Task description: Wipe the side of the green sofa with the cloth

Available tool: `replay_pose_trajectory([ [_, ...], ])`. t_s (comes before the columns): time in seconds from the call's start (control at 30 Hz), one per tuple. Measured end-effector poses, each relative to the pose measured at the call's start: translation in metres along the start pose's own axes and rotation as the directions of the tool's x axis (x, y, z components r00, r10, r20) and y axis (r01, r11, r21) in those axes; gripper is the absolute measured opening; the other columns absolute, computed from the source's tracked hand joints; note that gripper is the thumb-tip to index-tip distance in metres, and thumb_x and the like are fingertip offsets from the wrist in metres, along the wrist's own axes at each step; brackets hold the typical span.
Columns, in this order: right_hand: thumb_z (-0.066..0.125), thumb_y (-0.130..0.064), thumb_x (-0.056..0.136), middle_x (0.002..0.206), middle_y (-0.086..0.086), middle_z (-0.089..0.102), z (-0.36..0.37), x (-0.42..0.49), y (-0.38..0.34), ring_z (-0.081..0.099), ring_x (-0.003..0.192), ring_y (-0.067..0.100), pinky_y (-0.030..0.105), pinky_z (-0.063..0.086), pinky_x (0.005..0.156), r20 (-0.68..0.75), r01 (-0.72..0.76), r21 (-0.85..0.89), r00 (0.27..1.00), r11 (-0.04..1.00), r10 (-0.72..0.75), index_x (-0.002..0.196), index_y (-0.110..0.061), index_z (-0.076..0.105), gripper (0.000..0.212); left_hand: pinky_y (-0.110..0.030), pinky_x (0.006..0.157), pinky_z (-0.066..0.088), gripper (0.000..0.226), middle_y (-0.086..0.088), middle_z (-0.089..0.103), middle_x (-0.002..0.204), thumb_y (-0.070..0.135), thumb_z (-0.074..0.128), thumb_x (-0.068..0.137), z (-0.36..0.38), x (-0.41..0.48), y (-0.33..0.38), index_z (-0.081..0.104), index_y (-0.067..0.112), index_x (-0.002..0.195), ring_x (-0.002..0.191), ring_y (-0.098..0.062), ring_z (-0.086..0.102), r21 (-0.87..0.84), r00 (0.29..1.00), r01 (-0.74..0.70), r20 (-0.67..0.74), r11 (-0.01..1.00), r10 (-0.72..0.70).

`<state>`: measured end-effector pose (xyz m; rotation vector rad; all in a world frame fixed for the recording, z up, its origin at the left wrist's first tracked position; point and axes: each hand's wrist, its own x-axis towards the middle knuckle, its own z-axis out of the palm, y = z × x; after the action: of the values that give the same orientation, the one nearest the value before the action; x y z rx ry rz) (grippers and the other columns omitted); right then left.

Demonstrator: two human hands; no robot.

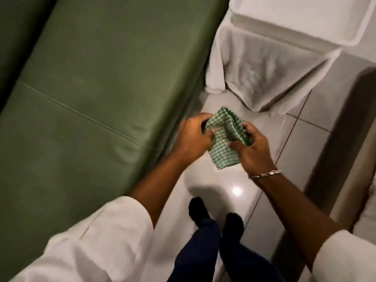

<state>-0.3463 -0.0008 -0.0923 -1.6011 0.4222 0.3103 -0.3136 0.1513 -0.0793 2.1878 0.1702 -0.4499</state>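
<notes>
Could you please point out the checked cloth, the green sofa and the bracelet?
checked cloth (222,137), head view, middle of its folded face.
green sofa (85,82), head view, top surface.
bracelet (266,173), head view, band on right wrist.

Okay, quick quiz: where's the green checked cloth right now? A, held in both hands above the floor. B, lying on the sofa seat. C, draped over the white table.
A: the left hand and right hand both grip the cloth over the tiled floor, beside the green sofa.

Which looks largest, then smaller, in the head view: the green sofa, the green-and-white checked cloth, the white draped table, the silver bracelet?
1. Green leather-look sofa, by far the largest.
2. White cloth-draped table, partly cut off by the frame.
3. Green-and-white checked cloth, held in both hands.
4. Silver chain bracelet, smallest.
</notes>
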Motion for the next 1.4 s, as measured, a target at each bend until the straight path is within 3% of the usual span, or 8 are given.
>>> replay_pose_trajectory([
  [0.1, 0.056, 0.022, 0.076, 0.099, 0.001, 0.068, 0.025, -0.012, 0.075, 0.066, 0.077, -0.004, 0.016, 0.052, 0.073, -0.03, -0.111, 0.063, 0.993, 0.992, 0.113, 0.114, -0.015, 0.062, 0.053, -0.038, 0.114, 0.035, 0.05, -0.013, 0.063, 0.134, 0.022, 0.053, 0.087, 0.002, -0.003, -0.06, 0.055, 0.011, 0.136, 0.128, -0.029, 0.055, 0.49, 0.985, -0.143, 0.157, 0.86, 0.074],
  [0.2, 0.057, 0.013, 0.077, 0.102, 0.001, 0.07, 0.057, -0.019, 0.149, 0.066, 0.09, 0.015, 0.024, 0.051, 0.081, -0.065, -0.135, 0.03, 0.989, 0.99, 0.136, 0.113, -0.016, 0.068, 0.048, -0.044, 0.123, 0.01, 0.064, -0.021, 0.046, 0.149, 0.027, 0.045, 0.089, -0.01, -0.008, -0.112, 0.035, 0.003, 0.147, 0.147, -0.036, 0.031, 0.85, 0.948, -0.31, 0.307, 0.426, 0.077],
  [0.4, 0.057, 0.011, 0.08, 0.123, 0.013, 0.069, 0.161, -0.021, 0.243, 0.065, 0.113, 0.026, 0.029, 0.048, 0.101, -0.216, 0.012, 0.126, 0.976, 0.992, 0.016, 0.125, -0.005, 0.063, 0.049, -0.05, 0.119, -0.015, 0.073, -0.023, 0.007, 0.164, 0.035, 0.017, 0.09, -0.015, -0.029, -0.177, 0.007, -0.002, 0.153, 0.154, -0.037, -0.003, 0.873, 0.921, -0.365, 0.389, -0.324, 0.01],
  [0.5, 0.053, 0.013, 0.081, 0.138, 0.018, 0.057, 0.219, -0.021, 0.276, 0.054, 0.13, 0.029, 0.037, 0.042, 0.111, -0.264, 0.17, 0.161, 0.957, 0.972, -0.124, 0.132, -0.002, 0.056, 0.053, -0.054, 0.119, -0.014, 0.074, -0.023, 0.001, 0.165, 0.035, 0.007, 0.089, -0.017, -0.032, -0.198, 0.002, -0.003, 0.153, 0.154, -0.037, -0.006, 0.78, 0.901, -0.358, 0.432, -0.513, 0.029],
  [0.6, 0.049, 0.008, 0.086, 0.154, 0.02, 0.035, 0.263, -0.03, 0.297, 0.029, 0.146, 0.027, 0.039, 0.025, 0.12, -0.175, 0.253, 0.242, 0.961, 0.937, -0.215, 0.141, -0.003, 0.044, 0.057, -0.053, 0.122, -0.008, 0.074, -0.021, -0.002, 0.165, 0.035, 0.003, 0.09, -0.017, -0.029, -0.203, -0.002, -0.002, 0.153, 0.154, -0.036, -0.004, 0.747, 0.888, -0.32, 0.45, -0.583, 0.09],
  [0.8, 0.038, -0.048, 0.095, 0.166, 0.001, -0.009, 0.313, -0.028, 0.317, -0.015, 0.151, 0.013, 0.042, -0.003, 0.122, -0.129, 0.326, 0.13, 0.942, 0.936, -0.31, 0.151, -0.033, -0.008, 0.073, -0.052, 0.124, -0.003, 0.083, -0.019, 0.005, 0.166, 0.041, -0.012, 0.082, -0.027, -0.018, -0.214, 0.003, 0.0, 0.153, 0.154, -0.034, 0.001, 0.726, 0.81, -0.269, 0.526, -0.633, 0.259],
  [1.03, 0.039, -0.055, 0.091, 0.166, 0.005, -0.007, 0.304, 0.0, 0.318, -0.012, 0.152, 0.023, 0.063, 0.006, 0.118, -0.182, 0.42, 0.041, 0.895, 0.906, -0.407, 0.154, -0.028, -0.003, 0.08, -0.06, 0.121, 0.011, 0.084, -0.023, 0.016, 0.162, 0.045, 0.02, 0.083, -0.038, -0.006, -0.232, 0.008, -0.001, 0.153, 0.154, -0.035, 0.0, 0.776, 0.757, -0.3, 0.548, -0.555, 0.356],
  [1.4, 0.022, -0.05, 0.097, 0.165, -0.001, -0.01, 0.293, 0.01, 0.284, -0.017, 0.151, 0.022, 0.064, 0.003, 0.117, -0.164, 0.322, 0.107, 0.939, 0.941, -0.303, 0.153, -0.034, -0.003, 0.063, -0.054, 0.124, 0.002, 0.076, -0.022, 0.025, 0.161, 0.04, 0.029, 0.086, -0.024, -0.028, -0.201, 0.028, -0.002, 0.15, 0.152, -0.035, 0.017, 0.761, 0.832, -0.342, 0.518, -0.552, 0.198],
])
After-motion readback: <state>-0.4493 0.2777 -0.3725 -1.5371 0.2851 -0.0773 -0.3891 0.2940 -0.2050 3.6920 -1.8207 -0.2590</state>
